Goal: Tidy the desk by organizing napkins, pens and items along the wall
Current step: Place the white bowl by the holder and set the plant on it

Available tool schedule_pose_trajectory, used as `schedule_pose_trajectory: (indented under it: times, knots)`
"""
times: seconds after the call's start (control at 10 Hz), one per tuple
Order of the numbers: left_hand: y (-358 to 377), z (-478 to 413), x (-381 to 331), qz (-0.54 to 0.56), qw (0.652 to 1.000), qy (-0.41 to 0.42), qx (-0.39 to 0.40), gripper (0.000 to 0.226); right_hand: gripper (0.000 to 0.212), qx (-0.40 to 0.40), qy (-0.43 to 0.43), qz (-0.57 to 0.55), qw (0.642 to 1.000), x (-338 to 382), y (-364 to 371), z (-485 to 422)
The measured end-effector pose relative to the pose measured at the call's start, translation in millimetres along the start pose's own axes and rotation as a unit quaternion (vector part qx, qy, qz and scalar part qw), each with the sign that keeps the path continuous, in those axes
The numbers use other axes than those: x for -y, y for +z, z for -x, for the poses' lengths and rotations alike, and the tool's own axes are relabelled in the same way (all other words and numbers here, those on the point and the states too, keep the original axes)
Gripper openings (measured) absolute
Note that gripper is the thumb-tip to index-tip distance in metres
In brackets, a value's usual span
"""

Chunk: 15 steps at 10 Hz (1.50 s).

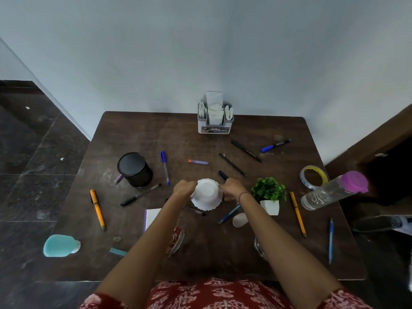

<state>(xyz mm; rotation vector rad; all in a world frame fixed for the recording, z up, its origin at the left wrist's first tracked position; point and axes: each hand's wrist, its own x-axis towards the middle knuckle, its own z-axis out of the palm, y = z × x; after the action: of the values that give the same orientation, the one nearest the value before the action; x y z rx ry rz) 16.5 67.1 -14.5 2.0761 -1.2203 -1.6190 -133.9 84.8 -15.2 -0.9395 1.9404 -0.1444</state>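
A white scalloped bowl (207, 194) sits upside down at the middle of the brown desk (156, 134). My left hand (184, 188) grips its left side and my right hand (231, 188) grips its right side. A grey napkin holder (215, 123) full of white napkins stands at the back by the wall. A black pen cup (134, 169) stands at the left. Several pens and markers lie scattered: a blue marker (165, 167), an orange pen (97, 208), a black pen (140, 194), another blue marker (276, 145) and a yellow pencil (297, 214).
A small potted plant (269, 195), a tape roll (313, 177) and a clear bottle with a pink lid (334, 190) stand at the right. A white notepad (152, 217), a teal object (60, 245) and a white stone (239, 219) lie near the front.
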Motion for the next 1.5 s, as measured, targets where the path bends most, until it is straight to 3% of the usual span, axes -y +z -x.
schedule_pose_trajectory:
  times: [0.1, 0.3, 0.5, 0.6, 0.8, 1.0, 1.2, 1.3, 1.5]
  knots:
    - [-1, -3, 0, -0.008, 1.0, -0.006, 0.008, 0.039, 0.023, 0.012, 0.021, -0.042, 0.999, 0, 4, -2]
    - [-2, -14, 4, 0.016, 1.0, -0.021, -0.001, 0.036, 0.022, -0.017, 0.028, -0.06, 0.998, -1, 12, -5]
    - [-3, -28, 6, 0.079, 0.994, -0.073, -0.02, 0.027, 0.032, -0.001, 0.043, -0.159, 0.986, -5, 10, -7]
    - [-2, -33, 6, 0.082, 0.993, -0.077, -0.028, 0.011, 0.026, -0.001, 0.042, -0.162, 0.986, -5, 9, -7]
    - [-2, -46, 12, 0.04, 0.996, -0.08, -0.027, 0.01, 0.027, 0.023, 0.036, -0.226, 0.973, -11, 7, -14]
    - [4, -48, 12, 0.01, 0.996, -0.085, -0.017, 0.017, 0.025, 0.04, 0.055, -0.238, 0.969, -16, 5, -19]
    - [2, -53, 8, -0.004, 0.996, -0.089, 0.025, 0.03, 0.057, 0.079, 0.058, -0.228, 0.969, -16, -1, -19]
    - [1, -47, 1, 0.017, 0.993, -0.098, 0.057, 0.028, 0.044, 0.092, 0.062, -0.217, 0.97, -13, -6, -17]
    - [1, -41, -3, 0.062, 0.992, -0.091, 0.066, 0.022, 0.039, 0.093, 0.055, -0.202, 0.973, -2, -8, -6]
